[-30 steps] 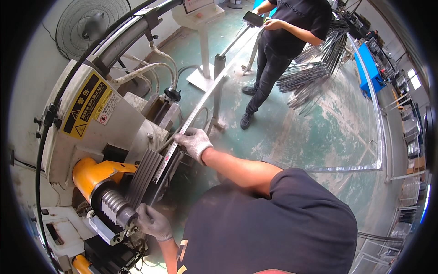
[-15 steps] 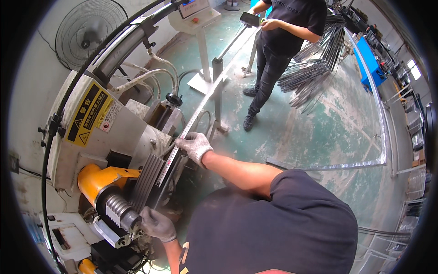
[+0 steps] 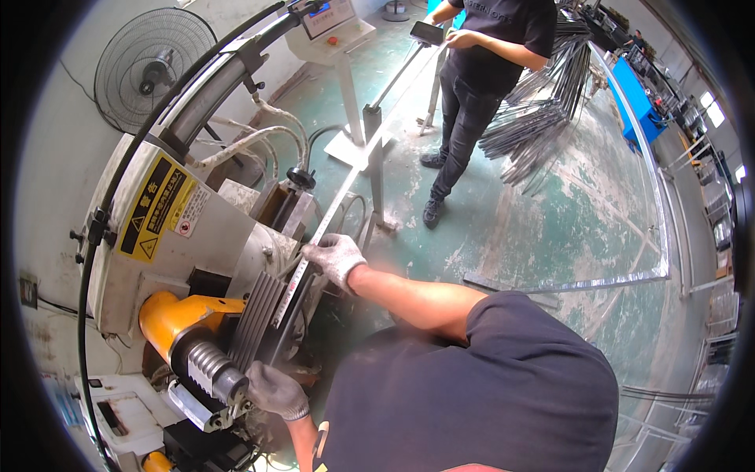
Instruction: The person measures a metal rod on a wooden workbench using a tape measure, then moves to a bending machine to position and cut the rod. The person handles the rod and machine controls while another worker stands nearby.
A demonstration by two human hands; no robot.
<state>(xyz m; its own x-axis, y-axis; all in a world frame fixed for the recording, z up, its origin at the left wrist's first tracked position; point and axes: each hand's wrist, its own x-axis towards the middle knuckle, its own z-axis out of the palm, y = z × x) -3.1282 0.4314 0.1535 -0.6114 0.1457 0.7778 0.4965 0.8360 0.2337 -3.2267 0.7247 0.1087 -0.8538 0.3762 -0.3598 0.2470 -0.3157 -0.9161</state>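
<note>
A long thin aluminium profile runs from the far support stand down into a grey cutting machine. My right hand, in a grey work glove, presses on the profile where it enters the machine's clamp. Beside it lies a stack of dark ribbed profiles. My left hand, also gloved, is closed around a handle at the machine's front, next to a ribbed grey cylinder and a yellow motor housing.
Another person in dark clothes stands at the far end of the profile holding a dark tablet. A bundle of metal profiles leans behind them. A fan stands at the wall and a control pedestal sits farther back. The floor is green concrete.
Both hands stay where they were on the profile and the handle. Only the view has shifted slightly.
</note>
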